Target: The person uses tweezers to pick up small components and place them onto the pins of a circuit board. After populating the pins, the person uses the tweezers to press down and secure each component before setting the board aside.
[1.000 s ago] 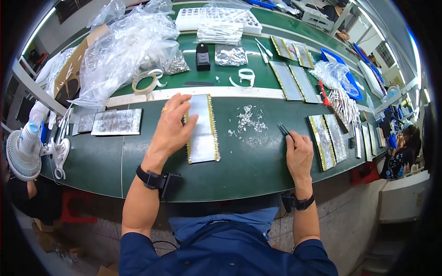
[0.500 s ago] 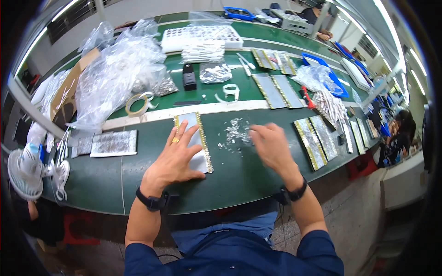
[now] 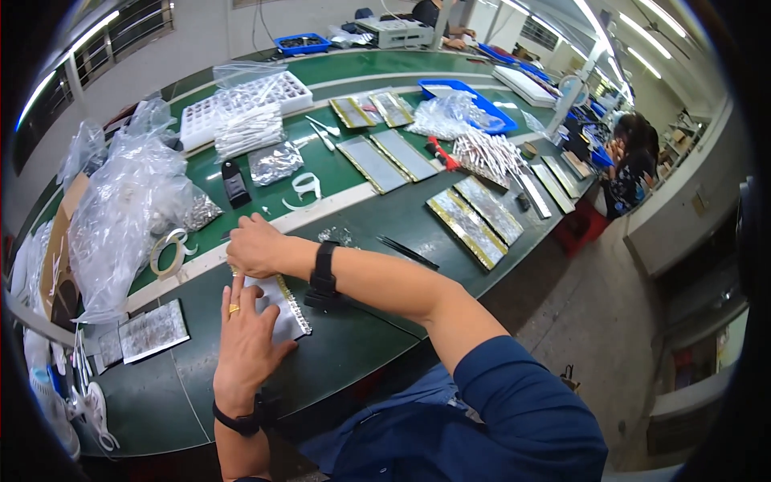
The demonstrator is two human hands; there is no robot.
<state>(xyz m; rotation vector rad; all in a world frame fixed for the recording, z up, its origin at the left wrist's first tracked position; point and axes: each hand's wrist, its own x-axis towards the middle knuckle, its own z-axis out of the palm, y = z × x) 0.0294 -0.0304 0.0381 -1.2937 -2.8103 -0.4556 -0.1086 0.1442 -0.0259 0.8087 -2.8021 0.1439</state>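
A flat grey panel [image 3: 281, 315] with small metal clips along its edges lies on the green table in front of me. My left hand [image 3: 249, 336] presses on its left side, fingers stretched and apart, with a gold ring on one finger. Across it reaches my right arm. My right hand [image 3: 259, 245] is at the panel's far end, its fingers curled together; what they grip, if anything, is hidden. Small loose silvery pieces [image 3: 339, 236] are scattered beyond my right wrist. Black tweezers [image 3: 408, 251] lie to the right of them.
Clear plastic bags [image 3: 124, 217] and a tape roll [image 3: 167, 254] are at left. Two dull metallic plates [image 3: 154, 329] lie nearer. More clip-edged panels [image 3: 475, 221] rest at right, near white swab-like sticks [image 3: 487, 154] and a blue tray [image 3: 470, 104]. A person [image 3: 630, 165] sits far right.
My right hand has moved left from beside the loose pieces to the panel's far end. The tweezers now show on the table. The view has turned right; my left hand stays on the panel.
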